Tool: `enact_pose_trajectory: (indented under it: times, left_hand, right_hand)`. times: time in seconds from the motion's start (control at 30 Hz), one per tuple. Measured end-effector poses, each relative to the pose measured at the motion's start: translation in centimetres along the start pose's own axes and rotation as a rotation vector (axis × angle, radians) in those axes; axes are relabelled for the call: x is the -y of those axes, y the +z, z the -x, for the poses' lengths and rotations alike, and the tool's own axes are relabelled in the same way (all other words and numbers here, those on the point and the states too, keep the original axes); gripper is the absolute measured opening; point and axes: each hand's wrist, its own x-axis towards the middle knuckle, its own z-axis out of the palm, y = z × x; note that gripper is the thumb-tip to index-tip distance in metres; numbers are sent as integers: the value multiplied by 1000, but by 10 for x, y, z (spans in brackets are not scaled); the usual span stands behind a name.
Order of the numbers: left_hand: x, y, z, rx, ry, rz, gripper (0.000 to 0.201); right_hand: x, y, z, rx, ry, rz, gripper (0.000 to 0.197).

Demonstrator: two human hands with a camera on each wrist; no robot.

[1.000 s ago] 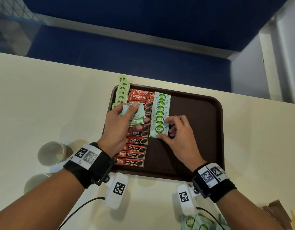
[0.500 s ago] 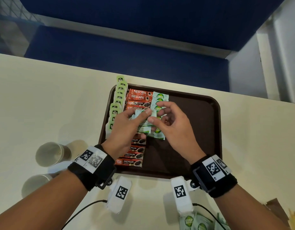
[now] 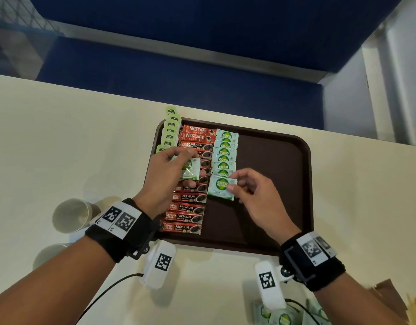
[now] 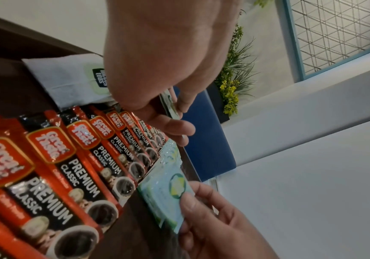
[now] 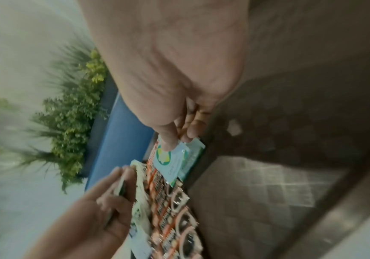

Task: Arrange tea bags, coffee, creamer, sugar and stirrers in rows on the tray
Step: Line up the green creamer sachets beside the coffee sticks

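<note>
Your right hand (image 3: 256, 195) just pulled one creamer sachet (image 3: 222, 187) from your left hand's (image 3: 166, 177) pinched stack (image 3: 189, 170); lay it below the fingertips, extending the row.

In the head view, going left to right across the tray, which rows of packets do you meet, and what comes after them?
Row of tea bags → row of coffee sticks → row of Coco sachets → bare tray.

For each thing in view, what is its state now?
Left hand: holds spare packets.
Right hand: pinches one Coco packet.
Coco row: laid, overlapping.
Coffee row: laid.
Tea bags: along tray edge.
Cups: upright.
</note>
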Motion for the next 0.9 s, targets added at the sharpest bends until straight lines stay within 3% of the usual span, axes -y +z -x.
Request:
enact_pose_trajectory:
  times: [0.33,0.67,0.9]
  left_hand:
    - [1,4,4,36,15,-18,24]
    - [1,2,3,59,-38,30,20]
    - [3,2,2,93,-21,11,32]
  right_hand:
    - [-17,17,5,-136,-176,237,22]
    - [-18,18,3,-144,-167,235,32]
    - [-20,18,1,-141,-164,235,34]
